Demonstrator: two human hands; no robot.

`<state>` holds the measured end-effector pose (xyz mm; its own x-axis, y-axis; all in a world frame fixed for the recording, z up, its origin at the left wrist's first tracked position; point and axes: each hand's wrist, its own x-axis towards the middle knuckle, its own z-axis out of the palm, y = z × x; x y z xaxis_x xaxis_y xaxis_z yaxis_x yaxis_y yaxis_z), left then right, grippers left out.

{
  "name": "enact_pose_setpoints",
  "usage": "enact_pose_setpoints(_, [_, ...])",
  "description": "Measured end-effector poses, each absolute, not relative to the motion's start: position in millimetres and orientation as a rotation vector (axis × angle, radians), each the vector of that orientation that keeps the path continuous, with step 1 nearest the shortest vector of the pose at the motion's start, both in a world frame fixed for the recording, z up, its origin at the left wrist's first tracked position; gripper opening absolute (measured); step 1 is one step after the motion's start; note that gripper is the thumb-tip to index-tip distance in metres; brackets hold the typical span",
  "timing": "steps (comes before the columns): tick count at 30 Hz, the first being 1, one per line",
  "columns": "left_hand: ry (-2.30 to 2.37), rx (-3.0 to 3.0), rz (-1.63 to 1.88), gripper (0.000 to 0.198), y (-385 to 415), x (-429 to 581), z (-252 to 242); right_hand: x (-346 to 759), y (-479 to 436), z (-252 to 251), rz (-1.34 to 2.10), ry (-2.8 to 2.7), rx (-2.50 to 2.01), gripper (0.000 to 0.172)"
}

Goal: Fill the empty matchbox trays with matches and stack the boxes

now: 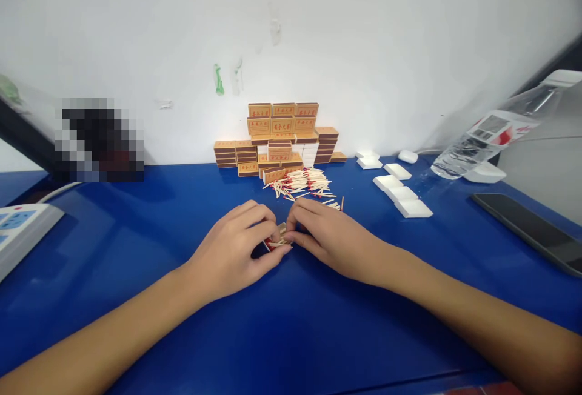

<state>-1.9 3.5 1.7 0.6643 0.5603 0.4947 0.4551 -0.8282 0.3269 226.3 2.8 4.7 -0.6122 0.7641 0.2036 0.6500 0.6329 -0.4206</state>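
Observation:
My left hand [236, 243] and my right hand [325, 231] meet at the middle of the blue table [136, 225], fingers curled and pinched together around a small bundle of red-tipped matches [278, 240]. The matches show only between the fingertips; a matchbox tray may lie under them, but I cannot tell. Beyond my hands lies a loose pile of matches [302, 184]. Behind it, against the white wall, stands a stack of orange-brown matchboxes [279, 137].
Several white inner trays [400, 192] lie in a row to the right. A tilted clear water bottle [491, 134] and a dark phone [531, 231] are at the far right. A white power strip [20, 228] sits at the left edge.

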Motion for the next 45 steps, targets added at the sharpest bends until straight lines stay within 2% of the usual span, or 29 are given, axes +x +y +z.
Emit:
enact_pose_setpoints(5, [0.892,2.748,0.831,0.014,4.7,-2.7,2.4,226.5,6.4,1.1,0.423,-2.439,-1.046,0.008])
enact_pose_setpoints(9, [0.988,2.765,0.772,0.028,4.5,-4.0,4.0,231.2,2.3,10.2,0.464,-2.413,-0.977,0.006])
enact_pose_setpoints(15, [0.964,2.749,0.713,0.021,4.1,-5.3,4.1,235.7,-2.4,17.8,0.527,-2.502,-0.917,0.004])
enact_pose_setpoints(29, [0.896,2.725,0.697,0.023,5.5,-6.0,3.4,232.1,-0.7,14.4,0.505,-2.497,-0.901,0.007])
enact_pose_setpoints(39, [0.903,2.710,0.675,0.029,3.4,-5.9,3.5,232.9,2.5,7.3,0.409,-2.476,-0.913,0.014])
enact_pose_setpoints(45, [0.915,2.696,0.681,0.025,4.4,-5.5,4.0,232.1,-1.6,10.2,0.409,-2.511,-0.851,0.021])
